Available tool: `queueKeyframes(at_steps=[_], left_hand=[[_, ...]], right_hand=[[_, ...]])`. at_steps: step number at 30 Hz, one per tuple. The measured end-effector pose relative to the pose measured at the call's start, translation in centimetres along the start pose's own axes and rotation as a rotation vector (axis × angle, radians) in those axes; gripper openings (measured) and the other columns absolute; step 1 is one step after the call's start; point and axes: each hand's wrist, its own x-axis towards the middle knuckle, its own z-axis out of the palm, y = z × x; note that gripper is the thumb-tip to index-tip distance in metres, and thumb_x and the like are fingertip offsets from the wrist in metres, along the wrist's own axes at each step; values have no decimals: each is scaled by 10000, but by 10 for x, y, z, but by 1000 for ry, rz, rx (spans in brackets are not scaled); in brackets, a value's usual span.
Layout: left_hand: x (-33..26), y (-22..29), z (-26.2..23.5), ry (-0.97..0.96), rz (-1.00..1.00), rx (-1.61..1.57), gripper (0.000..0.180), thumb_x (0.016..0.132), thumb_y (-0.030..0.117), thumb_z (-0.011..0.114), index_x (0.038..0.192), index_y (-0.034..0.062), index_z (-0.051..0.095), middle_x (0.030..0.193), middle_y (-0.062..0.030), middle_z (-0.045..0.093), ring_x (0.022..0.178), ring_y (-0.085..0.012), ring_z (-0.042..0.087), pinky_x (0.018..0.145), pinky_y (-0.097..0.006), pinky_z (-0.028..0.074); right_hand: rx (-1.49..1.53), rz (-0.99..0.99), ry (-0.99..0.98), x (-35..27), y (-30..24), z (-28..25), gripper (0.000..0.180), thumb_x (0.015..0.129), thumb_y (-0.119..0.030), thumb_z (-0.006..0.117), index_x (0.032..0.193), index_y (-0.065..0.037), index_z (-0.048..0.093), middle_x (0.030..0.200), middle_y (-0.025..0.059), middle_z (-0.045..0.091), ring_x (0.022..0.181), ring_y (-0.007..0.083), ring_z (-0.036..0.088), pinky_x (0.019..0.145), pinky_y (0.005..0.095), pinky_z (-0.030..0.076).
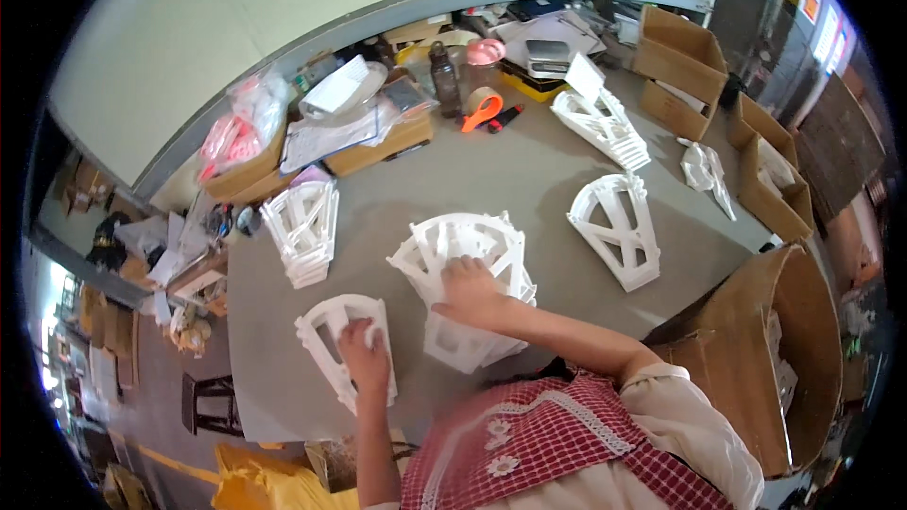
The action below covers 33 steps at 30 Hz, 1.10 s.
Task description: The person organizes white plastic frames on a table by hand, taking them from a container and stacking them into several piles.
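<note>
My left hand (366, 357) is at a white fan-shaped plastic frame (326, 312) near the table's front edge, its fingers bent over the frame's ribs. To its right, my right hand (470, 295) lies with fingers stretched out on a pile of similar white plastic frames (463, 338). The pieces in that pile overlap, and my palm hides part of them. My right forearm crosses in from the right. Another stack of white frames (302, 231) rests at the table's left. A single-looking frame (619, 231) lies to the right, with a further stack (600, 127) behind it.
An open cardboard box (737, 349) stands close at my right. More boxes (680, 61) line the far right, near a crumpled plastic bag (704, 170). At the back are a dark bottle (443, 80), an orange tape dispenser (483, 110), a small scale (548, 57) and paper-topped cartons (378, 146).
</note>
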Motion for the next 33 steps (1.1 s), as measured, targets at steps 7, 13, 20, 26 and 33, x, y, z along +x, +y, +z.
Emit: queueKeyframes(at_steps=[7, 13, 20, 26, 33], left_hand=[[-23, 45, 44, -359, -227, -291, 268, 918, 107, 599, 1167, 10, 614, 1021, -127, 672, 838, -255, 634, 757, -361, 519], [-19, 56, 39, -502, -483, -706, 215, 945, 133, 608, 1065, -42, 642, 831, -44, 657, 677, -112, 575, 598, -277, 467], [-10, 56, 46, -479, -464, -848, 127, 929, 134, 624, 950, 10, 644, 794, 5, 604, 675, -75, 515, 604, -237, 409], [-5, 69, 33, -259, -483, -1057, 92, 919, 37, 623, 1010, 30, 630, 863, 26, 607, 742, -57, 528, 662, -214, 423], [-2, 119, 18, -184, -441, -1125, 205, 938, 48, 610, 1134, -10, 591, 993, -19, 626, 883, -80, 573, 791, -225, 458]], right_hand=[[59, 106, 283, -18, 35, -95, 166, 791, -212, 637, 806, -57, 578, 851, 148, 599, 680, 348, 619, 584, 444, 509], [-38, 649, 429, -82, 216, -135, 171, 863, -156, 592, 970, -41, 661, 824, 200, 661, 808, 397, 638, 700, 484, 487], [-43, 941, 356, -144, 301, -80, 187, 842, -156, 586, 933, -42, 702, 939, 177, 669, 893, 378, 639, 787, 449, 510], [-472, 732, 382, -141, 272, -78, 241, 750, -44, 590, 972, -80, 676, 1058, 136, 585, 1051, 365, 523, 926, 455, 435], [637, 402, 251, -110, 150, -67, 276, 935, -235, 625, 1075, 2, 647, 917, 151, 680, 796, 253, 669, 711, 375, 525]])
